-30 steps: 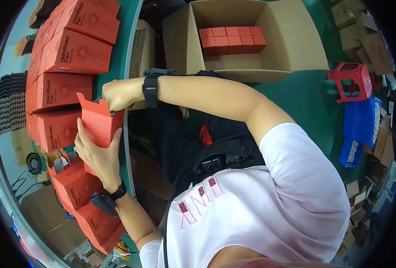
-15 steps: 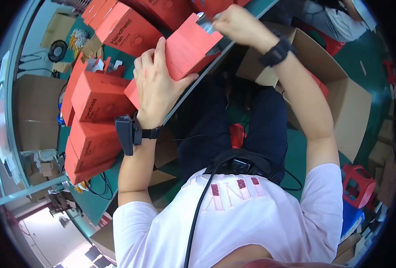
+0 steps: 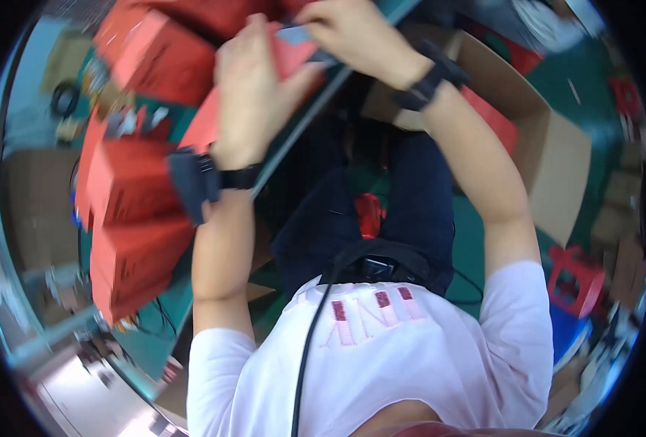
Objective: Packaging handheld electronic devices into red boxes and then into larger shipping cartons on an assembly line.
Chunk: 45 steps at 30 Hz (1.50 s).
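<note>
My left hand [image 3: 248, 102] lies over a red cardboard box [image 3: 203, 122] at the table's edge, its fingers on top and its thumb stretched toward the near side, gripping it. At the box's far right end is my right hand [image 3: 355, 40], fingers drawn together. By those fingertips a pale grey-blue patch [image 3: 294, 34] shows at the box's end. What it is, and what the right fingers hold, is blurred.
Several more red boxes [image 3: 137, 178] stand on the green table [image 3: 148, 339] at the left and far side. An opened brown carton [image 3: 556, 167] with something red inside sits at my right. Beyond it is a red plastic stool [image 3: 576, 280].
The whole view has shifted and blurred, so the hands and box appear higher and further left. My right hand has drawn closer to the box's end and my left hand.
</note>
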{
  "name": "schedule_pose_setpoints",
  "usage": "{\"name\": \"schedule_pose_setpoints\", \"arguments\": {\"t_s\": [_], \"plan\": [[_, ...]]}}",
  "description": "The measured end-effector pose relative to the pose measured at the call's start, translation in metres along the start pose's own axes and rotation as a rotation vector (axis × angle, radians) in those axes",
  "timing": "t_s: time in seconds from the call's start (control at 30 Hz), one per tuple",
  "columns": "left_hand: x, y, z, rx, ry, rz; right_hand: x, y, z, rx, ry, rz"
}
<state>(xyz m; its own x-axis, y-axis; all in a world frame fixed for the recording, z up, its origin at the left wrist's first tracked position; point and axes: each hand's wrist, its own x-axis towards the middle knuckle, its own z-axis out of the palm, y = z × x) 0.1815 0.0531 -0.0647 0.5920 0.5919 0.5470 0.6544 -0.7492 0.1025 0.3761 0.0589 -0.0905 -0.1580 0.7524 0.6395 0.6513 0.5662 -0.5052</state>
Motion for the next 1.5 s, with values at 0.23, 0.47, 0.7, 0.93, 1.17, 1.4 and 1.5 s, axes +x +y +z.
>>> {"name": "schedule_pose_setpoints", "arguments": {"t_s": [0.23,0.47,0.7,0.93,1.17,1.4,1.5], "plan": [[-0.013,-0.006,-0.032,-0.426,-0.138,-0.302,0.008,-0.054,0.018,-0.173,-0.121,0.258],[-0.02,-0.002,-0.041,-0.177,-0.127,-0.216,0.02,-0.054,0.017,-0.091,-0.136,0.304],[-0.027,-0.001,-0.047,-0.12,-0.176,-0.295,0.006,-0.058,0.017,-0.198,-0.18,0.182],[-0.031,-0.011,-0.05,-0.213,-0.088,-0.286,0.012,-0.066,0.039,-0.287,0.185,-0.038],[-0.03,-0.007,-0.033,-0.373,-0.003,-0.295,0.003,-0.03,0.021,-0.176,0.199,0.171],[-0.033,-0.006,-0.042,-0.297,-0.048,-0.34,0.001,-0.047,0.031,-0.045,0.38,0.117],[-0.032,-0.002,-0.042,-0.266,-0.077,-0.32,0.001,-0.052,0.035,-0.022,0.309,0.126]]}}
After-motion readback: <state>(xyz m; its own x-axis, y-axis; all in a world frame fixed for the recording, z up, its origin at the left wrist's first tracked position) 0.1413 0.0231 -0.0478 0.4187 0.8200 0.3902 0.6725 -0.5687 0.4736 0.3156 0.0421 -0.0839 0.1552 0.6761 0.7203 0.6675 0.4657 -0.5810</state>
